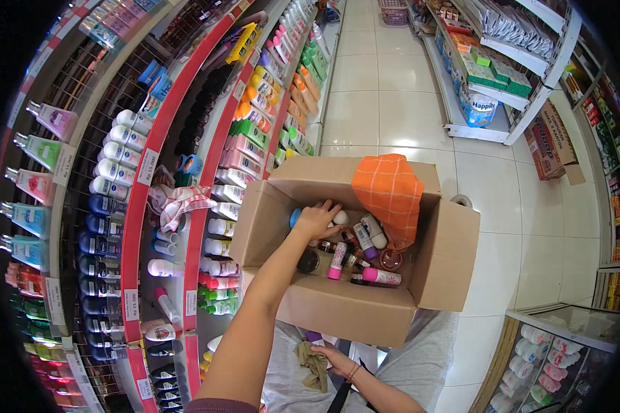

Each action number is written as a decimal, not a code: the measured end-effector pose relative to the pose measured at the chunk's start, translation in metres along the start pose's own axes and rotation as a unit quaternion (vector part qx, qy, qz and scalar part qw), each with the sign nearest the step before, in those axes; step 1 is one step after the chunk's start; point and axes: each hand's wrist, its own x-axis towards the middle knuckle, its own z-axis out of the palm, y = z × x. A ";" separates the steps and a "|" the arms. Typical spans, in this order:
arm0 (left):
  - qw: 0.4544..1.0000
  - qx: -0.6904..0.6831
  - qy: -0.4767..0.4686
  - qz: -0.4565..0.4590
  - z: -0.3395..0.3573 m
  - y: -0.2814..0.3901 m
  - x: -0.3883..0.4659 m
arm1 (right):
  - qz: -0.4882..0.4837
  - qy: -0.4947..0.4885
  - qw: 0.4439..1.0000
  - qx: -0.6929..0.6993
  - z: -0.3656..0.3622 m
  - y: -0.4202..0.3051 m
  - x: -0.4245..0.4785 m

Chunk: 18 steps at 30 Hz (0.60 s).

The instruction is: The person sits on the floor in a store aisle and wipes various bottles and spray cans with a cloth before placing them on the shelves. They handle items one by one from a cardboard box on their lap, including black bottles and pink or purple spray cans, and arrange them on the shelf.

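An open cardboard box [341,312] stands before me with several small bottles and roll-on deodorants in it. My left hand [319,221] reaches inside at the left, its fingers spread over a white rounded cap [341,218]; whether it grips anything is unclear. A pink-capped bottle [337,260] and a purple-capped bottle [364,240] lie to its right. An orange checked cloth [387,191] hangs over the box's back right edge. Below the box, near my lap, my right hand [336,360] holds an olive cloth [312,364], with a purple-topped item [315,338] beside it.
Shop shelves [134,227] of toiletries rise at the left, with a red-and-white checked cloth [182,202] on one. White shelving [478,131] stands at the back right, a printed carton [547,144] beyond it. A glass display case [558,330] is at the lower right.
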 end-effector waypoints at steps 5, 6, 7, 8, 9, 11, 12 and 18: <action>1.000 0.023 0.006 0.011 -0.001 0.003 -0.001 | 0.001 -0.017 1.000 0.006 -0.012 0.004 0.009; 1.000 0.025 0.007 0.005 -0.004 0.002 -0.003 | -0.001 -0.016 1.000 0.003 -0.010 0.005 0.008; 1.000 0.025 0.009 -0.002 -0.007 0.001 -0.006 | -0.006 -0.021 1.000 0.003 -0.009 0.005 0.008; 1.000 0.012 0.006 -0.018 -0.009 0.001 -0.009 | -0.008 -0.026 1.000 0.002 -0.010 0.004 0.008; 0.999 -0.001 0.003 -0.034 -0.015 0.003 -0.012 | -0.011 -0.031 0.999 -0.001 -0.008 0.005 0.008; 0.997 -0.025 0.015 -0.070 -0.031 0.003 -0.027 | -0.015 -0.011 1.000 -0.016 -0.012 0.014 0.013; 0.995 -0.034 0.029 -0.092 -0.039 0.004 -0.038 | -0.008 -0.020 1.000 -0.013 -0.017 0.020 0.016; 0.979 -0.081 0.152 -0.111 -0.137 0.035 -0.137 | -0.015 -0.020 1.000 -0.006 -0.018 0.027 0.020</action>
